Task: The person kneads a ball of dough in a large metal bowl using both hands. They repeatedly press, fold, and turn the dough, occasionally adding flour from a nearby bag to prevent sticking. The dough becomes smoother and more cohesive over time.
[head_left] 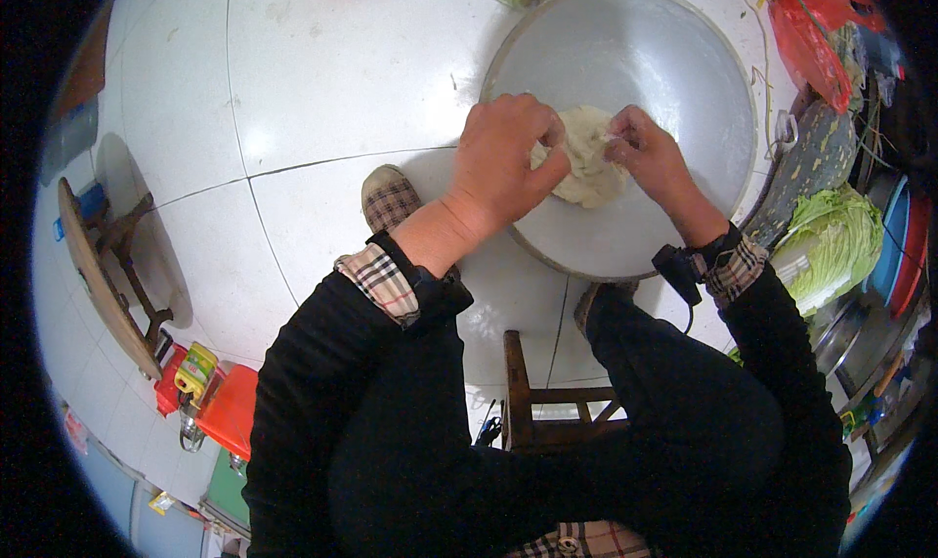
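A pale, uneven lump of dough (586, 180) lies in a wide round metal basin (689, 52) on the floor. Over the dough's left side is my left hand (506, 155), its fingers curled and the thumb slightly apart from them. Part of the dough shows between thumb and forefinger; whether they grip it is hidden. At the dough's right edge, my right hand (648, 151) has its thumb and fingertips drawn together on a bit of dough.
Right of the basin lie a long mottled green squash (813, 162), a Chinese cabbage (832, 246) and a red plastic bag (813, 37). A wooden stool (518, 382) stands between my legs. Leftward are a round wooden tabletop (102, 287) and an orange-red container (231, 408).
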Action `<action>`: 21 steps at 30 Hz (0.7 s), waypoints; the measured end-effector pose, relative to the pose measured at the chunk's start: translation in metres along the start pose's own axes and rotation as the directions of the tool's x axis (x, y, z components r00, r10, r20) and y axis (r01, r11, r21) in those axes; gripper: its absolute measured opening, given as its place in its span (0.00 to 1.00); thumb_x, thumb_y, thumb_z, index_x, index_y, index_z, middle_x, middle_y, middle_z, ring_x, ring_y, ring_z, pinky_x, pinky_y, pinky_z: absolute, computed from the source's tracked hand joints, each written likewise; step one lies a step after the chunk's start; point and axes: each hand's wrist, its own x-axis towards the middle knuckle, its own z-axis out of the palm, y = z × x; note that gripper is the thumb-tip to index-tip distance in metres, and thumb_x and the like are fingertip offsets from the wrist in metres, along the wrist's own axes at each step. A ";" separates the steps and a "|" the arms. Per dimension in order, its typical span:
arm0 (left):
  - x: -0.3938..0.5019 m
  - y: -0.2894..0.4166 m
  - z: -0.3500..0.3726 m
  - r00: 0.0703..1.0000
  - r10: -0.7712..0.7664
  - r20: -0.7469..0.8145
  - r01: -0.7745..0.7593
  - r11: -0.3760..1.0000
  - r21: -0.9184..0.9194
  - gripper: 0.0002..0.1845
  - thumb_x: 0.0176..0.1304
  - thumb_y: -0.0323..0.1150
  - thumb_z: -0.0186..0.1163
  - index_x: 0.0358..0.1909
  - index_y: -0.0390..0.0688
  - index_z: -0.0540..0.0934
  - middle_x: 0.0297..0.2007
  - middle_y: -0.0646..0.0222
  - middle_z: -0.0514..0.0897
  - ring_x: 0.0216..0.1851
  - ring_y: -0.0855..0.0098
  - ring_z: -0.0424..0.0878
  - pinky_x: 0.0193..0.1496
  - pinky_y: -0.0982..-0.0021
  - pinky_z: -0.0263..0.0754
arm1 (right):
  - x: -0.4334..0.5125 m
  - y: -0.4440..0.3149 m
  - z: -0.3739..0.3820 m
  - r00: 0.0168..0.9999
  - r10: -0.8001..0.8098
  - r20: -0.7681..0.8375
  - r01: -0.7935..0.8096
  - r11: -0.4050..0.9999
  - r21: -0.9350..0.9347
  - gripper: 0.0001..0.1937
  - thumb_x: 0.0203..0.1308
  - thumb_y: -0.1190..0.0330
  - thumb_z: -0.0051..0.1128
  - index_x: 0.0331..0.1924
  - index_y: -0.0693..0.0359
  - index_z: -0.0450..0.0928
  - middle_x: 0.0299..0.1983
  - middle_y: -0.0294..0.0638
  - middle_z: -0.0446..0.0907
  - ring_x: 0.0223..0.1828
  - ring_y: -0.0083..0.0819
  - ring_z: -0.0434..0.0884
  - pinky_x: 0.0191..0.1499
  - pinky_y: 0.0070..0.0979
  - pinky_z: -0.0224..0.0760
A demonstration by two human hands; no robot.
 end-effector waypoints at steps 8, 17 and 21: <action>0.007 -0.012 -0.025 0.959 -0.248 -0.137 0.262 0.960 0.095 0.11 0.66 0.36 0.55 0.29 0.39 0.74 0.29 0.55 0.78 0.32 0.48 0.76 0.38 0.54 0.67 | 0.007 0.012 0.005 0.980 -0.188 -0.065 0.123 0.830 -0.543 0.24 0.53 0.63 0.66 0.55 0.51 0.69 0.44 0.43 0.79 0.42 0.45 0.82 0.44 0.41 0.76; 0.004 -0.021 -0.024 0.899 -0.364 -0.243 0.348 0.931 -0.110 0.07 0.67 0.30 0.56 0.33 0.39 0.72 0.25 0.54 0.80 0.29 0.48 0.79 0.32 0.57 0.73 | -0.022 -0.011 0.025 0.959 -0.226 0.173 0.284 0.728 -0.624 0.22 0.50 0.68 0.62 0.52 0.53 0.71 0.37 0.47 0.80 0.40 0.48 0.83 0.41 0.42 0.76; 0.001 -0.023 -0.027 0.888 -0.423 -0.179 0.418 0.906 -0.064 0.10 0.70 0.35 0.54 0.33 0.39 0.72 0.24 0.55 0.81 0.29 0.49 0.81 0.33 0.58 0.74 | -0.014 0.004 0.049 0.950 -0.234 0.207 0.310 0.618 -0.723 0.20 0.53 0.72 0.55 0.52 0.55 0.71 0.37 0.46 0.81 0.34 0.47 0.83 0.33 0.44 0.76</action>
